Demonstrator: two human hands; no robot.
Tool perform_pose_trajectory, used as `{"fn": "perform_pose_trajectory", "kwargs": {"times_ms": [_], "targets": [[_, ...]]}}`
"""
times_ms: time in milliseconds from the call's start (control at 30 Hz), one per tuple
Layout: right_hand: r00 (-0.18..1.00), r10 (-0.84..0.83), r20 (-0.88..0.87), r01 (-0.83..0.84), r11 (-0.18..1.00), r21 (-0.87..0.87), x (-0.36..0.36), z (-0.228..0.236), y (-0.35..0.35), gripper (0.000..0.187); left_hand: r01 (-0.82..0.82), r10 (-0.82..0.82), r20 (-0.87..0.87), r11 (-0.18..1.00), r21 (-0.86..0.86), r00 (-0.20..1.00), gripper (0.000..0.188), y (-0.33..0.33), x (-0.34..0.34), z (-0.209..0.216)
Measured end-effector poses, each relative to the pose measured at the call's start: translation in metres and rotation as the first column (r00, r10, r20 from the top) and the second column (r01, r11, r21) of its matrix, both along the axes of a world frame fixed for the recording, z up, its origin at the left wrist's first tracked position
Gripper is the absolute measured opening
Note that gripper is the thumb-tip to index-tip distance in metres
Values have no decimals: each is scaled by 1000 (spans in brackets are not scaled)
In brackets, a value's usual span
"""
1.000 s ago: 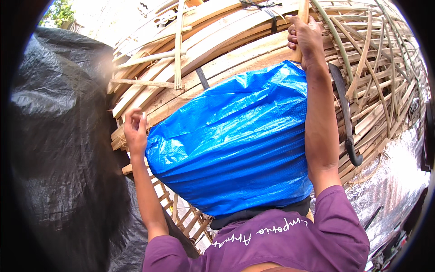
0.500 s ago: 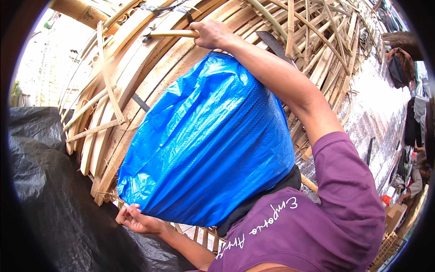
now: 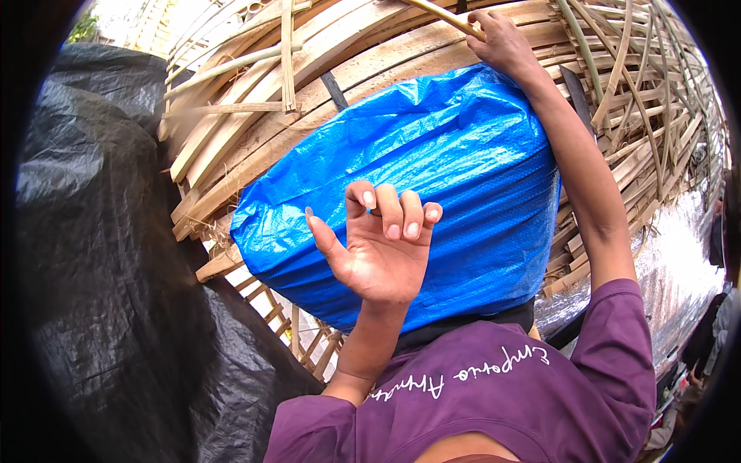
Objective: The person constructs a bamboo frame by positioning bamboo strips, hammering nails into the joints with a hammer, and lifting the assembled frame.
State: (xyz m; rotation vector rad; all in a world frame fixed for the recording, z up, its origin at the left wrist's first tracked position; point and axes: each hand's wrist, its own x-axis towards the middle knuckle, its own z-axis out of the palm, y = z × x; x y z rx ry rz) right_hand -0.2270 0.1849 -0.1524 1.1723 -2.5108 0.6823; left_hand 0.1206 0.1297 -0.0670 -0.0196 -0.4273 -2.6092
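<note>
A bundle wrapped in blue woven tarp [image 3: 471, 147] fills the middle of the view, just beyond my purple shirt [image 3: 509, 401]. In front of it my left hand [image 3: 382, 251] is raised with the palm toward me. Its fingers are half curled, the thumb is apart, and it holds nothing. My right hand [image 3: 502, 42] reaches above the bundle and is closed around a thin bamboo strip [image 3: 440, 15] of the woven bamboo frame [image 3: 255, 100].
Black plastic sheeting [image 3: 100, 270] covers the whole left side. The frame of split bamboo slats and lattice runs behind the bundle and on to the right [image 3: 648, 116]. Silvery foil sheeting [image 3: 683, 255] lies at the right, where another person [image 3: 710, 339] stands at the edge.
My left hand came up from the lower left edge of the blue bundle and now hovers in front of it, empty. My right hand stays on the bamboo. The view has swung.
</note>
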Motion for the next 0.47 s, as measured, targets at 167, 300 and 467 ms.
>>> {"fn": "perform_pose_trajectory", "kwargs": {"times_ms": [167,300,467], "targets": [[995,-12,99,9,999,35,-1,2,7,34,-40,39,-14,998,-58,999,60,0,0,-4],[994,-5,112,1,999,37,-2,3,7,34,-36,36,5,998,-49,999,62,5,0,-5],[974,-41,221,37,999,26,18,25,9,36,-72,71,-12,986,-152,997,62,6,-1,-8]]}}
